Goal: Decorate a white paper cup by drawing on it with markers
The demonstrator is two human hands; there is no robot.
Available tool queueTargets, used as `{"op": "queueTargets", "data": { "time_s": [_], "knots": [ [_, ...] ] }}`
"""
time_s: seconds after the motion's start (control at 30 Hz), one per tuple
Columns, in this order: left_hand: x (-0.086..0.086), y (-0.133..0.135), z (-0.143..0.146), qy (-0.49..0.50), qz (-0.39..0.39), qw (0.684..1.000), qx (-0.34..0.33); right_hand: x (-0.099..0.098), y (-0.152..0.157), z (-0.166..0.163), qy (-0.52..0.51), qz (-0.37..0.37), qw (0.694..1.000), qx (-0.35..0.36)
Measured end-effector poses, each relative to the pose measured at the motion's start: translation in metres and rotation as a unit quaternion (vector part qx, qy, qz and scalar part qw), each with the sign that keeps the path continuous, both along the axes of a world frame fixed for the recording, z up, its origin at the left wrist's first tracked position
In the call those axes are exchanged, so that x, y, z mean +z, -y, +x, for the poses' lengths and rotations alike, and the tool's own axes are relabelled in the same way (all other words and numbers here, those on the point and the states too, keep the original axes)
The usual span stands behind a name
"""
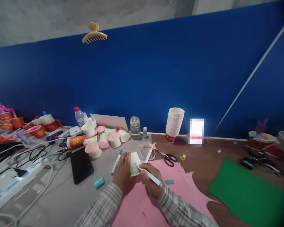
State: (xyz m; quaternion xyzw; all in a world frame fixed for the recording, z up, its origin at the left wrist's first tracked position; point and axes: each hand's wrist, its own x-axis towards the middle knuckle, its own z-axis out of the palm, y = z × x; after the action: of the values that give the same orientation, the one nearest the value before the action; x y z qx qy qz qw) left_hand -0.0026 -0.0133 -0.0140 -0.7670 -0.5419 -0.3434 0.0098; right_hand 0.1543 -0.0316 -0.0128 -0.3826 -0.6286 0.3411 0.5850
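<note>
My left hand (pixel 123 168) is closed around a white paper cup (pixel 133 162) with green markings, held on its side over a pink paper sheet (pixel 142 205). In my right hand (pixel 152 179) is a white marker pen (pixel 153 179) with a green end, its tip at the cup's wall. A teal marker cap (pixel 169 182) lies on the pink sheet by my right hand. Left of my left hand rests a blue-capped marker (pixel 116 162); a yellow-tipped marker (pixel 149 154) leans beyond my right hand, beside a roll of clear tape (pixel 143 152).
Black scissors (pixel 168 157) and a stack of paper cups (pixel 174 124) stand beyond the sheet. Green paper (pixel 248 192) lies to the right. Decorated cups (pixel 93 149), a phone (pixel 81 165), cables and a power strip (pixel 16 183) crowd the left. A blue partition (pixel 142 75) closes the back.
</note>
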Motion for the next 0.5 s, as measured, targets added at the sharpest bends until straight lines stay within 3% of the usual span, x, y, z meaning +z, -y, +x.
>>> {"op": "queueTargets", "data": {
  "time_s": [0.27, 0.5],
  "knots": [
    [0.000, 0.000, 0.000, 0.005, -0.011, 1.000, -0.003, -0.007, 0.001, -0.001, 0.007, 0.001, 1.000, 0.011],
    [-0.002, -0.001, -0.001, -0.002, -0.013, 1.000, 0.002, 0.007, 0.003, 0.002, 0.014, 0.005, 1.000, 0.007]
  ]
}}
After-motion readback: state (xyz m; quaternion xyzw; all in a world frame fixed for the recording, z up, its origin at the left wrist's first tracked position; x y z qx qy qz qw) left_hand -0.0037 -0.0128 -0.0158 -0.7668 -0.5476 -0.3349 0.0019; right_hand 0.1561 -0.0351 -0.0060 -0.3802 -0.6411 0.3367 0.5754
